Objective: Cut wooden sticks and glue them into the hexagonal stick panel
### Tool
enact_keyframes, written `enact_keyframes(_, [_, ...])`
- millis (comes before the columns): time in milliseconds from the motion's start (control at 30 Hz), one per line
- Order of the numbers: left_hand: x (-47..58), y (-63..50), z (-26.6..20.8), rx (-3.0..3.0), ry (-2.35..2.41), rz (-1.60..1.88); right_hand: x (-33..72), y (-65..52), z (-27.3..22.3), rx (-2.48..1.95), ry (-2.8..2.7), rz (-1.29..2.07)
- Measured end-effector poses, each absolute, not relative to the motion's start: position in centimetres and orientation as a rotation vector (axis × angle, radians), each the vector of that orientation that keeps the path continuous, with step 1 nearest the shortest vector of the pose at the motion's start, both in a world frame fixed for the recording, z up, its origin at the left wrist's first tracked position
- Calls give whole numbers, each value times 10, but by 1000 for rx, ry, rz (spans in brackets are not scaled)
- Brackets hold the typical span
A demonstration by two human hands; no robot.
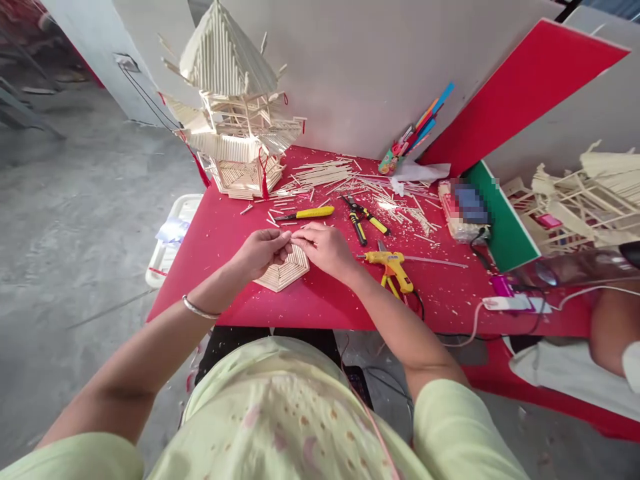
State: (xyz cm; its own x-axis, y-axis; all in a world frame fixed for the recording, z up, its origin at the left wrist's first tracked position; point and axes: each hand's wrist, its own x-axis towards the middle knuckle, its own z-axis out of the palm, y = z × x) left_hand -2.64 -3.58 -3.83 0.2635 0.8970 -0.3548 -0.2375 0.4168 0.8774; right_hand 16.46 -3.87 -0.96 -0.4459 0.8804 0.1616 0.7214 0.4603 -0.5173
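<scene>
Both hands meet above a hexagonal panel of thin wooden sticks (281, 275) on the red table. The fingers of my left hand (265, 250) are pinched together, thumb on top. My right hand (323, 247) is pinched too, its fingertips touching those of the left. Whatever lies between the fingertips is too small or hidden to make out. Beyond the hands lie a yellow utility knife (314, 212) and black-and-yellow pliers (357, 223). A yellow glue gun (393, 265) stands to the right of my right hand, with a glue stick out of its back.
A tiered stick pagoda (240, 160) stands at the back left. Loose sticks (325, 173) and scraps litter the back. A cup of pens (389, 162) leans by the wall. At right are a green board (505, 220), a power strip (507, 303) with cables, and another person's arm (615, 330).
</scene>
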Motion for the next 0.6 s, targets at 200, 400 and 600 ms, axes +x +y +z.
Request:
enact_keyframes(200, [-24, -45, -39, 826, 1005, 895, 157, -48, -23, -1430, -2250, 439])
enact_keyframes(400, [-14, -48, -40, 790, 978, 891, 162, -51, -35, -1384, -2162, 454])
enact_keyframes(600, [-10, -42, -49, 722, 858, 899, 169, -40, -57, -1380, -1904, 450])
